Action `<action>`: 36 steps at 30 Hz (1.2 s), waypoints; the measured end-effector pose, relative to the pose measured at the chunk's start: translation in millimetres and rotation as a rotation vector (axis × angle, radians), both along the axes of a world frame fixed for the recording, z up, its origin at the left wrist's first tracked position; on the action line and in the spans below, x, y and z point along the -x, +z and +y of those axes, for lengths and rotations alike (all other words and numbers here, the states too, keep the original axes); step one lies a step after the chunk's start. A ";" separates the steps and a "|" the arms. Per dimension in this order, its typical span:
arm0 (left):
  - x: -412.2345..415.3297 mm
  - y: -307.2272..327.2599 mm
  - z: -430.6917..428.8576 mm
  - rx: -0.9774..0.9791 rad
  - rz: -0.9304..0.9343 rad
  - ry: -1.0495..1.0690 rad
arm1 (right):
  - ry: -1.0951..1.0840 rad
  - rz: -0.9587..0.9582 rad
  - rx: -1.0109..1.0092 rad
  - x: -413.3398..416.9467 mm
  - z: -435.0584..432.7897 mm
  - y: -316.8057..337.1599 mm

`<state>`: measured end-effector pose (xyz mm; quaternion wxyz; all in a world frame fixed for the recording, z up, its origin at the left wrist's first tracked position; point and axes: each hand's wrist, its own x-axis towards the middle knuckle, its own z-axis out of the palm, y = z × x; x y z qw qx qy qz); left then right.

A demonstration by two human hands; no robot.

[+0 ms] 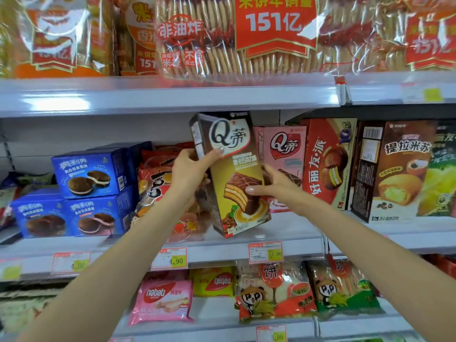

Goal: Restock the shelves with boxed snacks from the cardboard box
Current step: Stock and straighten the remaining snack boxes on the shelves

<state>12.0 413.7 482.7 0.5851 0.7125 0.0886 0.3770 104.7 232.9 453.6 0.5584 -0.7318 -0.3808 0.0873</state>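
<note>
A tall brown-and-gold cake box [230, 166] stands tilted on the middle shelf [283, 233], its top leaning left. My left hand [190, 174] grips its upper left edge, thumb across the front. My right hand [269, 185] holds its right side, thumb on the cake picture. A pink box of the same brand [287, 154] stands upright just behind and to the right. The cardboard box is out of view.
Blue cookie boxes [91, 191] are stacked at left, with red snack bags [158, 188] beside my left hand. A red pie box [325, 164] and a brown cake box [394, 169] stand at right. Rice-cracker bags fill the top shelf [172, 95]; bagged wafers [162, 302] lie below.
</note>
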 end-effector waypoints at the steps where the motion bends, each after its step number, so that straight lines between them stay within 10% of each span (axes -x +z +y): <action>1: -5.3 -0.2 -7.8 -0.017 0.000 -0.035 | -0.032 0.022 -0.036 -2.6 -6.5 -1.2; 7: -47.4 -3.2 -23.5 -0.352 0.120 -0.256 | -0.304 -0.015 -0.177 -26.1 -66.2 -8.8; 15: -114.3 -20.7 8.6 -0.442 0.334 0.028 | -0.466 0.065 -0.225 -45.0 -115.6 -23.5; 22: -147.3 12.9 16.3 -0.230 0.362 0.085 | -0.508 0.055 -0.198 -53.8 -120.8 -38.8; 36: -145.0 1.2 1.9 -0.262 0.455 0.227 | -0.791 -0.557 -0.081 -27.1 -122.5 -56.0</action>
